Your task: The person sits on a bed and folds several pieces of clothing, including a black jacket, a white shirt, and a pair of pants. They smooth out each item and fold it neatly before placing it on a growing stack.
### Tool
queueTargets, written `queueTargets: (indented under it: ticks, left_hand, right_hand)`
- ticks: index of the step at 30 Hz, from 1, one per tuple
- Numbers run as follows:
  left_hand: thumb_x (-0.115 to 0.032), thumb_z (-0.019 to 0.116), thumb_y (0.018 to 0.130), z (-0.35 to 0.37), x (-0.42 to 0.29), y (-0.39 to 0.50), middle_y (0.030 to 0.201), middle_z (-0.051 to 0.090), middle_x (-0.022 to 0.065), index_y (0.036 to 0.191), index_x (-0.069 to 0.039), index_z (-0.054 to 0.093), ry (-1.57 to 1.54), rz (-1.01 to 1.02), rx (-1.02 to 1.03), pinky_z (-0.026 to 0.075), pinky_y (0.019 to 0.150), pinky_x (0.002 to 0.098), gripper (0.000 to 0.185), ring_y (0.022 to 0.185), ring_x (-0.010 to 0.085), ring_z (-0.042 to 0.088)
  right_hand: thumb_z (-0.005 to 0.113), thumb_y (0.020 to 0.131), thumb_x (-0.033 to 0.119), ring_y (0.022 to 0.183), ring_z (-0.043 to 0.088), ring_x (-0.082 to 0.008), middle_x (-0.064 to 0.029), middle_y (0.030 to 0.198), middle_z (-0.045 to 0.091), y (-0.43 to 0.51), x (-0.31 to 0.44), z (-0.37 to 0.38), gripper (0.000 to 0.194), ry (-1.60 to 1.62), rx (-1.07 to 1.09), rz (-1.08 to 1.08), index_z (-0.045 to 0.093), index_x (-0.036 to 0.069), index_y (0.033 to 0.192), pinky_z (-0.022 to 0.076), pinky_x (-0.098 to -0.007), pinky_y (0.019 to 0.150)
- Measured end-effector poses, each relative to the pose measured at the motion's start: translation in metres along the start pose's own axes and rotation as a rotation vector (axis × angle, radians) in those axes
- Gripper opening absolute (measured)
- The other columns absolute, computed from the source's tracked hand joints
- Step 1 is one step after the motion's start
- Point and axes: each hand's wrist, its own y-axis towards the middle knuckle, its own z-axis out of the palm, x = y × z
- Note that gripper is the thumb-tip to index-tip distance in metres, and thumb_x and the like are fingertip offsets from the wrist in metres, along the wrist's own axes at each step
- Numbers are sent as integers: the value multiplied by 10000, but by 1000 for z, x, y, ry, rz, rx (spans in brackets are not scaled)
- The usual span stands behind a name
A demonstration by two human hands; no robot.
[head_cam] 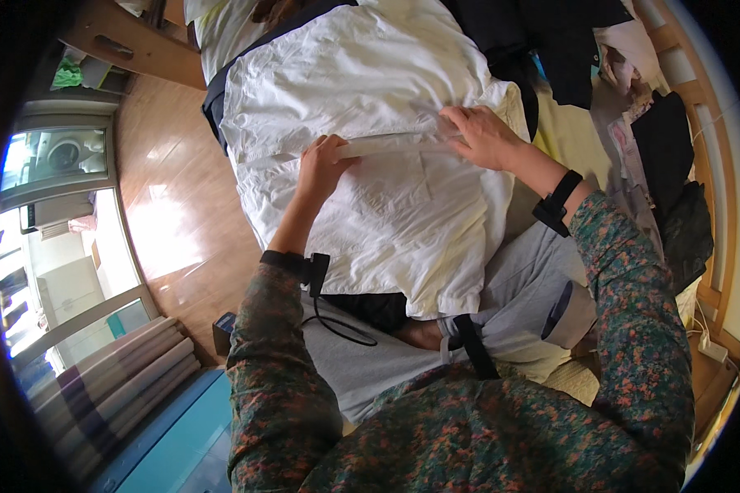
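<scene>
A white cloth garment [370, 80] lies spread and wrinkled before me, with a sewn patch like a pocket [401, 179] near its middle. My left hand [324, 163] is closed around the left end of a narrow white fabric band [388, 148] that runs across the garment. At the band's right end is my right hand [484, 135], thumb and fingers spread apart. Blur at those fingertips hides whether they pinch any cloth. The garment's near edge reaches over my lap in grey trousers [518, 271].
Dark clothes [567, 61] lie on the bed at the right, beside a wooden bed rail [724, 185]. At the left are a wood floor [179, 203], a glazed door [61, 154], a folded curtain [123, 376] and a blue box [179, 431]. A power strip [709, 348] sits lower right.
</scene>
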Motion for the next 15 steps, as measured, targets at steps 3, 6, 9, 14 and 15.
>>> queueTargets:
  ticks: [3,6,9,14,15]
  left_hand:
    - [-255,764,810,-2,7,-1,876,653,126,955,-28,669,-61,187,53,494,754,390,286,835,320,642]
    - [-251,731,853,-10,3,-3,910,656,125,949,-28,675,-73,170,134,513,732,378,249,827,302,660]
    - [-186,701,884,-22,-9,-6,916,656,117,950,-37,677,-100,146,70,517,683,365,165,796,279,668]
    - [-174,701,883,-32,-22,-2,910,664,107,936,-47,678,-110,68,-2,517,674,368,140,776,283,668]
    - [-175,703,881,-31,-23,0,910,669,106,936,-50,678,-86,52,4,516,674,369,139,776,283,669]
  right_hand:
    - [709,846,280,1059,585,-307,-118,1095,572,-6,0,2,427,-76,32,-78,499,108,1176,405,-421,986]
    - [728,831,320,1059,579,-322,-110,1111,568,-8,1,5,462,-100,128,-39,525,114,1191,411,-419,984]
    - [725,835,316,1072,569,-312,-95,1084,562,-4,1,9,464,67,62,95,551,133,1224,413,-413,981]
    - [715,839,268,1074,557,-322,-101,1091,559,5,-1,11,474,26,54,-7,558,157,1272,420,-414,972]
    - [712,838,256,1069,557,-329,-105,1094,559,6,0,12,480,-22,63,-41,555,161,1282,425,-417,966]
